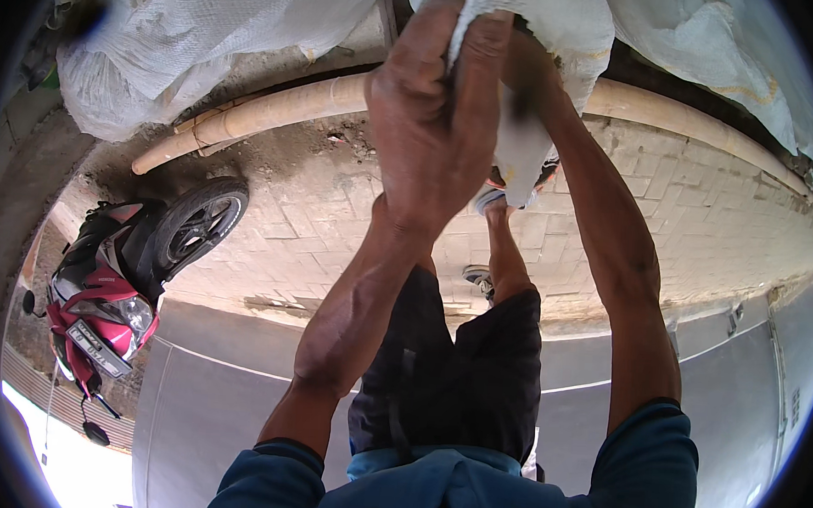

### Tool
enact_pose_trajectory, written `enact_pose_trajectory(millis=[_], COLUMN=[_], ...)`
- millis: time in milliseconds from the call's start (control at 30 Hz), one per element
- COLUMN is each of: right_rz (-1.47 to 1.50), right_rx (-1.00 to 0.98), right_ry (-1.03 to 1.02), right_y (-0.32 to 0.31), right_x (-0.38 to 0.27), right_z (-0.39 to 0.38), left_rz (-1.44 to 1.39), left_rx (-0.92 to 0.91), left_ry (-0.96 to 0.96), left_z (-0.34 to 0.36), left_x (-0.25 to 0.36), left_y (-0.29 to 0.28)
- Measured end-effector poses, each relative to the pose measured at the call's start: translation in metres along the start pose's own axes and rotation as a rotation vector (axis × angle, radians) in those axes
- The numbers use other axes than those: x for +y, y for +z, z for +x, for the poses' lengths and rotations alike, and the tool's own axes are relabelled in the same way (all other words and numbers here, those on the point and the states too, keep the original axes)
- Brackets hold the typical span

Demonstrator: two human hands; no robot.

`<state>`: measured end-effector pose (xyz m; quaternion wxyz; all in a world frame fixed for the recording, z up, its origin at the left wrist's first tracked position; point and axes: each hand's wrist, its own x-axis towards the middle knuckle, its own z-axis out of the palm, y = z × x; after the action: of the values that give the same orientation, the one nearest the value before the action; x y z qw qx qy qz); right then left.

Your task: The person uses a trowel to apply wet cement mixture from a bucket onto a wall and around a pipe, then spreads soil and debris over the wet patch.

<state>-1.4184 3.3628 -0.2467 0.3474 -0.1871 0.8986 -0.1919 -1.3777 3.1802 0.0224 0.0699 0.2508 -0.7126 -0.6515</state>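
Left hand (437, 108) outstretched — grip clenched on white sack (579, 28); right hand (530, 69) — grip unclear.

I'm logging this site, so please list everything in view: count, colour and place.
Held sack: one, white, top centre.
Other sacks: several, white, top left and right.
Bamboo pole: at least one, tan, across the top.
Motorbike: one, pinkish-red and black, left.
Paving: one stretch, pale, middle.
Wall: at least one, grey, below the paving.
Shoes: two visible, partly grey, centre.
Shorts: one pair, black, lower centre.
Shirt: one, blue, bottom.
Left hand: one, bare, fingers closed on sack, top centre.
Right hand: one, bare, blurred, top centre.
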Motion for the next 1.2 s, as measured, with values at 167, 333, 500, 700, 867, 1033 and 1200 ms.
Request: enact_pose_trajectory(millis=[167,333,500,700,867,1033,1200], right_rz=[0.187,0.423,0.589,0.775,0.912,0.829,0.777], right_rx=[-0.203,-0.199,-0.183,-0.177,-0.206,0.036,-0.014], right_ry=[0.000,-0.006,0.032,0.033,-0.013,0.062,0.093], right_y=[-0.006,-0.018,-0.010,-0.011,-0.029,-0.009,-0.063], right_x=[-0.011,-0.026,-0.033,-0.037,-0.033,-0.061,-0.046], right_z=[-0.011,0.016,0.031,0.043,0.038,0.020,-0.017], left_rz=[-0.028,0.026,-0.083,-0.105,-0.170,0.014,0.234], left_rx=[-0.188,-0.231,-0.169,-0.130,-0.044,-0.060,-0.036], left_ry=[-0.062,0.024,-0.052,-0.049,-0.089,-0.053,-0.057], left_z=[-0.026,-0.041,-0.027,-0.032,-0.026,-0.023,-0.025], left_x=[-0.018,-0.022,-0.036,-0.040,-0.052,-0.027,-0.041], left_y=[0.020,0.023,0.009,-0.002,-0.010,-0.022,-0.021])
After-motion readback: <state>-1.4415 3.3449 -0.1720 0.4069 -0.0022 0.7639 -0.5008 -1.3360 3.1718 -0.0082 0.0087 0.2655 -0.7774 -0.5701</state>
